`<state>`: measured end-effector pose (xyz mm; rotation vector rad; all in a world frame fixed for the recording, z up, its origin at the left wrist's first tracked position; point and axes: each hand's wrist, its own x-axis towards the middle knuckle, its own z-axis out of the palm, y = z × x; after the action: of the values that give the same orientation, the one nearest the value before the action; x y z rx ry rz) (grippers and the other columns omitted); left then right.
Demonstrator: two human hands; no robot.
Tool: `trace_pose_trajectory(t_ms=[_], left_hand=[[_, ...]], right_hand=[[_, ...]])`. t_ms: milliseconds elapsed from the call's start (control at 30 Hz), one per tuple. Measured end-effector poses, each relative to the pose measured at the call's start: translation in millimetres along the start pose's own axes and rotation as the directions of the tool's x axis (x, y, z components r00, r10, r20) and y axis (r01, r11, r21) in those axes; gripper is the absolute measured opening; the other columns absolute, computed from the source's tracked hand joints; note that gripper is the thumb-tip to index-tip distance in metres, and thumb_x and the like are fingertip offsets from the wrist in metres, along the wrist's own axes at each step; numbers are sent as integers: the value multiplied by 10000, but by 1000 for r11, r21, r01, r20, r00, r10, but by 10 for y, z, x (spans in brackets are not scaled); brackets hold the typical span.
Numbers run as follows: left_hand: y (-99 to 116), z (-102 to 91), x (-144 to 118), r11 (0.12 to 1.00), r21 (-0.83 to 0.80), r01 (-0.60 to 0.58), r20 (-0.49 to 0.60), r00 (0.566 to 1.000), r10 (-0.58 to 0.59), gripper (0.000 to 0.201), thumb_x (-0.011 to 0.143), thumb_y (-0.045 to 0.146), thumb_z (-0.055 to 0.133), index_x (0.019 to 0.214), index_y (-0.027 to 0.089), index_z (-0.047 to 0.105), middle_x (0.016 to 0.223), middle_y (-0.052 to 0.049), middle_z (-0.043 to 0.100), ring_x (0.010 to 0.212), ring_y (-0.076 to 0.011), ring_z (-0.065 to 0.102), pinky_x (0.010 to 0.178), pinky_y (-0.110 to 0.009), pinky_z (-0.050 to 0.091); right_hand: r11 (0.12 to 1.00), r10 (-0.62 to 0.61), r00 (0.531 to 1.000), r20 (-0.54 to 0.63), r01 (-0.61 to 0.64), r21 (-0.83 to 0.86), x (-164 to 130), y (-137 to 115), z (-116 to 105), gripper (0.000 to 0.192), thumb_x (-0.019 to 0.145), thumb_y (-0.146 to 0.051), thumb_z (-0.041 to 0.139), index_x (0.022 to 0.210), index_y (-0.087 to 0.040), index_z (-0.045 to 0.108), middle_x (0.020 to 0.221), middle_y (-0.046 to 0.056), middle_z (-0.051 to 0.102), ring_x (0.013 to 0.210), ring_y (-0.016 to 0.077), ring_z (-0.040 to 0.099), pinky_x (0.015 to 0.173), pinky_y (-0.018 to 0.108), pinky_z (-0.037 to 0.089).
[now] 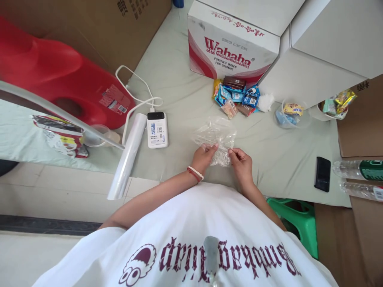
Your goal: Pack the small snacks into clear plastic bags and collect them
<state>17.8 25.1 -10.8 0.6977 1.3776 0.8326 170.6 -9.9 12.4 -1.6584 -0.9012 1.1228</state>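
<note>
Evidently, a piece of thin plastic (220, 135) is held just in front of the shirt (209, 211), low over the cloth (179, 107). Its left side is pinched between thumb and fingers by the left hand (205, 157); its right edge is pinched likewise by the right hand (241, 162). The plastic could be torn if it were pulled unevenly, and its layers could be left clinging if the wrong fold were gripped. The roll (128, 155), by which the cloth's edge seems to be overhung, could be knocked down by a swing of the left forearm (158, 193). The snacks (236, 95) could be scattered by a push forward.

The cloth is pale green and creased. The snacks are heaped just before the box (231, 48); to the right are set a cup (291, 115), a tub (329, 111) and a phone (322, 173), with bottles (356, 169) laid beyond. On the left, a power bank (157, 135) is joined to a cable (143, 79), near a red jug (60, 71). A green stool (306, 223) is partly hidden by the cloth's front edge.
</note>
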Motion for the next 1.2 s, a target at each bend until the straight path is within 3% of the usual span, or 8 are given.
trace_pose_trajectory(t_ms=[200,367,533,733,833,933,1100,1200], left_hand=[[-131,-37,247,941,206,-268,-225,923,312,443,993,553,525,676,244,500,665,-13,545,678,-201,508,693,-322,377],[-152,-142,171,898,259,-357,-186,893,409,402,982,571,553,736,254,530,682,-16,555,689,-222,525,720,-329,366],[-134,-96,59,845,395,-360,-95,899,428,366,1040,486,468,757,256,503,694,-18,547,704,-222,542,757,-332,404],[-19,-264,160,899,309,-311,-154,916,370,415,1009,529,516,706,248,487,667,-10,534,752,-209,562,754,-314,434],[14,-350,185,980,84,-179,-23,983,181,461,961,610,552,687,245,490,540,41,380,524,-154,415,568,-301,346],[70,-412,140,1000,-27,-5,161,987,9,472,929,665,562,727,241,511,513,76,275,422,-102,216,476,-281,199],[206,-562,51,998,69,5,209,978,-19,473,946,683,503,806,232,537,596,75,251,439,-88,182,466,-273,194],[188,-691,24,960,278,-36,109,994,6,467,981,645,398,831,225,535,613,55,309,460,-112,285,479,-284,287]], right_hand=[[983,104,993,-50,-94,159,28,50,87,327,787,-510,755,914,-221,669,754,-32,622,554,99,382,523,250,332],[977,134,990,50,-140,163,14,46,37,437,827,-662,680,903,-232,674,857,4,649,654,129,487,549,253,396],[1000,-20,998,63,20,14,-16,40,146,424,854,-650,669,863,-226,674,822,10,635,768,162,532,661,264,460],[992,-7,992,-129,23,122,102,14,119,384,845,-612,690,811,-240,599,831,7,597,803,158,533,677,263,479],[939,73,988,-137,-22,343,176,21,24,385,791,-565,764,798,-241,555,850,-13,589,795,136,565,729,280,526],[895,126,981,-150,-48,443,260,49,-134,442,738,-554,811,814,-247,502,840,-22,611,702,123,574,671,291,529],[961,138,956,-258,-66,268,308,138,-465,487,765,-640,771,813,-240,496,769,-40,610,491,73,377,473,256,379],[996,88,977,-194,-84,25,205,250,-604,464,849,-669,672,788,-233,526,730,-29,623,473,89,386,473,272,365]])
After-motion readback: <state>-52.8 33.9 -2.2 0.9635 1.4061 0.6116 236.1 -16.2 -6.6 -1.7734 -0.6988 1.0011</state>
